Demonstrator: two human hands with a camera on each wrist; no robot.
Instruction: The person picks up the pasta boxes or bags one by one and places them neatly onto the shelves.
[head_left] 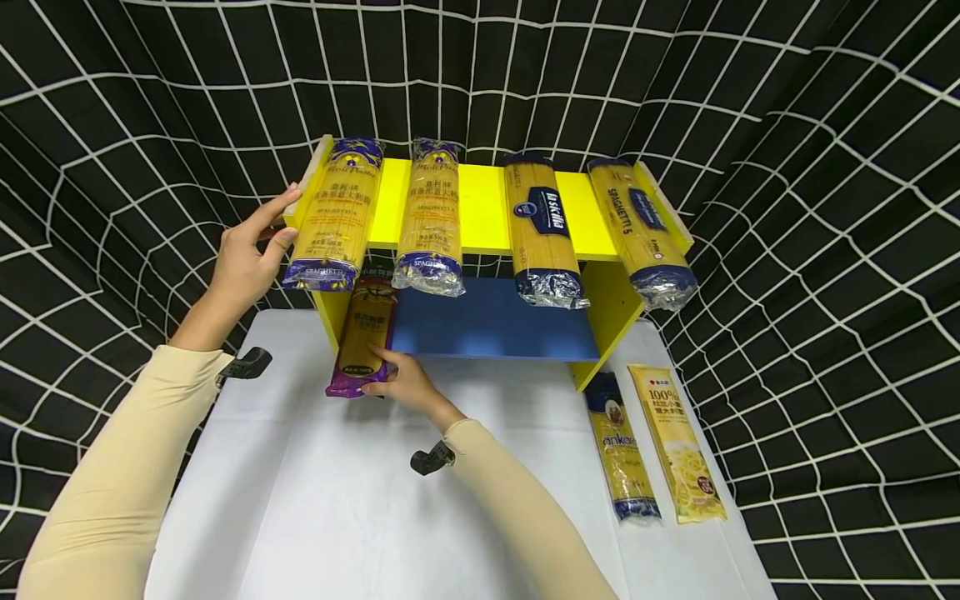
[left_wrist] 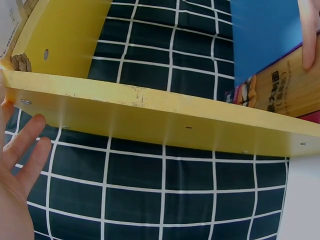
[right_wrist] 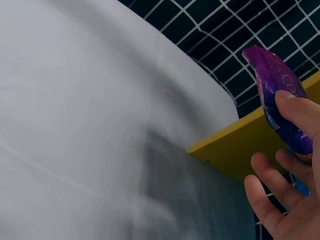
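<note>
A pack of spaghetti with a purple end (head_left: 365, 321) slants across the blue lower board (head_left: 495, 317), at the left end of the yellow shelf (head_left: 480, 208). My right hand (head_left: 408, 385) holds its near end; in the right wrist view the thumb lies on the purple wrapper (right_wrist: 280, 80) with other fingers below. My left hand (head_left: 247, 254) touches the shelf's upper left end, its fingers fairly straight, beside a blue-ended spaghetti pack (head_left: 337, 217). The left wrist view shows this hand (left_wrist: 20, 175) at the yellow board's end (left_wrist: 150, 105).
On the upper shelf also lie a second blue-ended pack (head_left: 431, 217), a dark-labelled pack (head_left: 543, 225) and another spaghetti pack (head_left: 641, 225). A blue-and-gold pack (head_left: 621, 450) and a pale yellow pack (head_left: 675, 442) rest on the white table (head_left: 375, 500). Black gridded cloth (head_left: 570, 75) surrounds it.
</note>
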